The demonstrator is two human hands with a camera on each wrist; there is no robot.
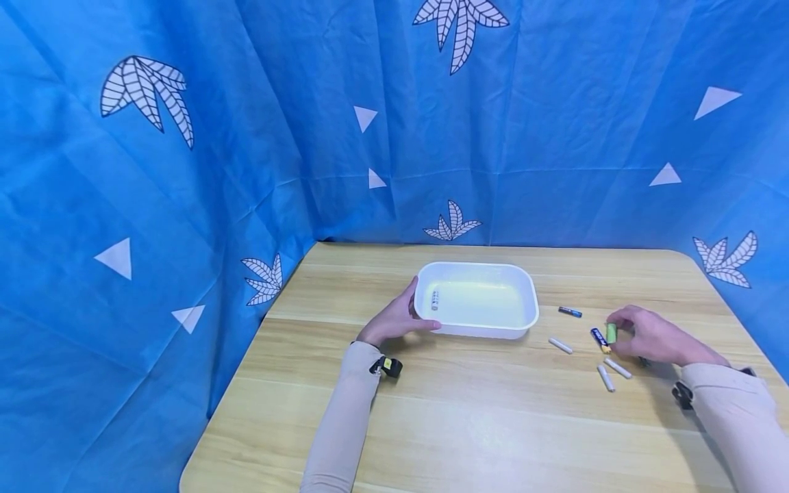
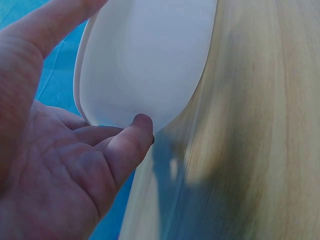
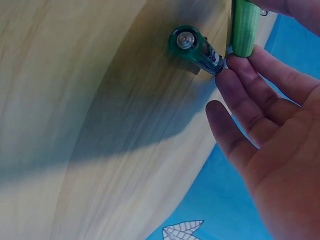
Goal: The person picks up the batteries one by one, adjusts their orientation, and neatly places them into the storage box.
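Note:
My left hand (image 1: 397, 318) holds the left end of a white plastic basin (image 1: 527, 308), thumb along the front and fingers round the end. Its curved wall fills the top of the left wrist view. At the right, my right hand (image 1: 656, 335) pinches a light green battery (image 1: 611, 333) between thumb and fingers; the right wrist view shows this green battery (image 3: 244, 30) upright at the fingertips. A dark green battery (image 3: 192, 47) lies beside those fingers, mostly hidden under the hand in the head view. Just left of the hand is a dark blue battery (image 1: 598, 337) with a yellowish end.
A slim blue-and-black battery (image 1: 570, 311) lies farther back, right of the basin. Three slim white cylinders lie nearer, one of them a white cylinder (image 1: 560, 345) close to the basin. Blue patterned cloth (image 1: 555, 137) hangs behind the wooden table (image 1: 481, 424).

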